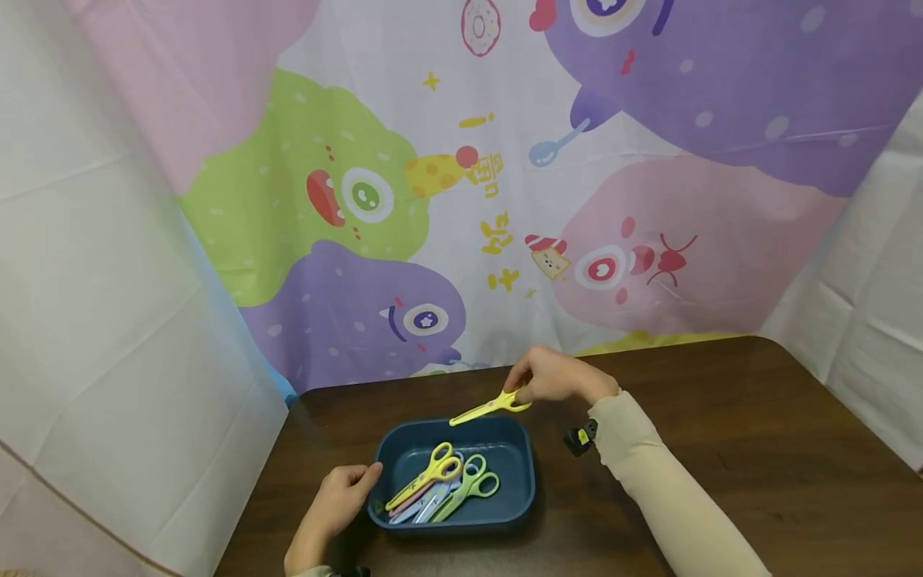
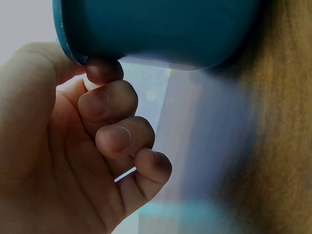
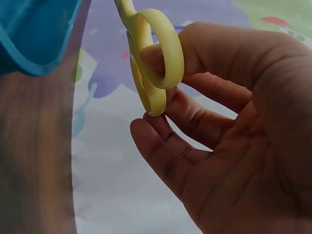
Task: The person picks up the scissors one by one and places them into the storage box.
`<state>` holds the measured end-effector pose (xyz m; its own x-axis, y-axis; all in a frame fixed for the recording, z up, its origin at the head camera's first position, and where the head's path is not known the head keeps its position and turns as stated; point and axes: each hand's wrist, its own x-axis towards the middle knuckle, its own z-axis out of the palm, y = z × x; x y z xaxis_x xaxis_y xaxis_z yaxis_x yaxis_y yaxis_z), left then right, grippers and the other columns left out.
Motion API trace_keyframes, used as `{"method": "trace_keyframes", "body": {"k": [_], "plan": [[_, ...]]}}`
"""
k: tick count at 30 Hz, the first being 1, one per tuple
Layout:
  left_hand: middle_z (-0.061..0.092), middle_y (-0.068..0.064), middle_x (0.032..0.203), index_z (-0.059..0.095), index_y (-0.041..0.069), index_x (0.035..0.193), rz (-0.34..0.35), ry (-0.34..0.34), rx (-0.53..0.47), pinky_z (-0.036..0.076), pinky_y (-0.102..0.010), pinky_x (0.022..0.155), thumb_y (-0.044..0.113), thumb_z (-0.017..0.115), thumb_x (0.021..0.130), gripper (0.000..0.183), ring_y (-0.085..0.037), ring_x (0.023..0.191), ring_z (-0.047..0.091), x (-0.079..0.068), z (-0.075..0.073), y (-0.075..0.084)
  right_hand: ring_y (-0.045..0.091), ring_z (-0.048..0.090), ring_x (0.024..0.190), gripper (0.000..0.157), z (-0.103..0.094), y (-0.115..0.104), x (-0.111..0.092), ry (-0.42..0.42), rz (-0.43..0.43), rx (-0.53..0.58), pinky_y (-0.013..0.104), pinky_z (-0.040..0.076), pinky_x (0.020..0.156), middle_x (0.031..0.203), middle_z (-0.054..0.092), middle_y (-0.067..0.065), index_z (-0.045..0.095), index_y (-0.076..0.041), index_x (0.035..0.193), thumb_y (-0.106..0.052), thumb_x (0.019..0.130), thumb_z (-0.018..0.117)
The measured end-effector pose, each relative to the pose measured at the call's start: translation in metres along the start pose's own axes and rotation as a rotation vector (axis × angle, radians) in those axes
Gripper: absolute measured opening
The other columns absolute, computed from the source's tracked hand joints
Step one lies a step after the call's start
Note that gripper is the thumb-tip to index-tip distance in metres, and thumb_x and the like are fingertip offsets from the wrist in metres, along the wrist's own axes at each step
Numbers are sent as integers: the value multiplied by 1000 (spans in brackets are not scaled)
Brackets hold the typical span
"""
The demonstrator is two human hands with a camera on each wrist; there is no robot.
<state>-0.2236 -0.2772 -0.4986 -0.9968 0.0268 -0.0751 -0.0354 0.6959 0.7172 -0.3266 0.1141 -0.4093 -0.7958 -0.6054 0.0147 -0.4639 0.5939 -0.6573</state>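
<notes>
My right hand (image 1: 551, 375) holds a pair of yellow scissors (image 1: 485, 409) by the handles, blades pointing left over the far rim of a dark blue bin (image 1: 515, 513). In the right wrist view the thumb goes through one yellow loop (image 3: 173, 53), with fingers against the other side. My left hand (image 1: 339, 501) pinches the bin's left rim between thumb and forefinger; the left wrist view shows its other fingers curled below the rim. Inside the bin lie several scissors in a heap, with yellow scissors (image 1: 425, 479) on top and green scissors (image 1: 470, 487) at the right.
The bin stands on a dark brown wooden table (image 1: 721, 433). Behind the table hangs a cloth with cartoon monsters (image 1: 497, 320). White cloth walls (image 1: 130, 280) flank both sides. A small black device (image 1: 580, 437) is at the right wrist.
</notes>
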Motion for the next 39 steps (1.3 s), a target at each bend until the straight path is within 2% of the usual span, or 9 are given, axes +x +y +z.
{"method": "trace_keyframes", "body": {"k": [12, 31, 39], "plan": [[35, 4, 59, 48, 12, 63, 0, 0, 3, 28, -25, 55, 37, 61, 103, 49, -9, 55, 33, 0, 1, 1, 12, 66, 84, 19, 5, -10, 3, -30, -31, -5, 29, 57, 78, 96, 76, -1, 82, -10, 101, -6, 84, 77], [35, 4, 60, 48, 12, 63, 12, 6, 7, 27, -25, 55, 37, 60, 104, 49, -9, 55, 33, -1, 0, 1, 10, 66, 82, 17, 17, -26, 11, -74, -71, -14, 26, 57, 74, 98, 75, -1, 82, -11, 99, -5, 84, 76], [34, 5, 58, 46, 12, 62, 17, 4, 1, 27, -24, 55, 37, 60, 104, 51, -9, 54, 31, 0, -1, 1, 12, 65, 85, 17, 26, -33, 13, -95, -69, -21, 28, 58, 76, 97, 74, -3, 82, -12, 99, -4, 86, 76]]}}
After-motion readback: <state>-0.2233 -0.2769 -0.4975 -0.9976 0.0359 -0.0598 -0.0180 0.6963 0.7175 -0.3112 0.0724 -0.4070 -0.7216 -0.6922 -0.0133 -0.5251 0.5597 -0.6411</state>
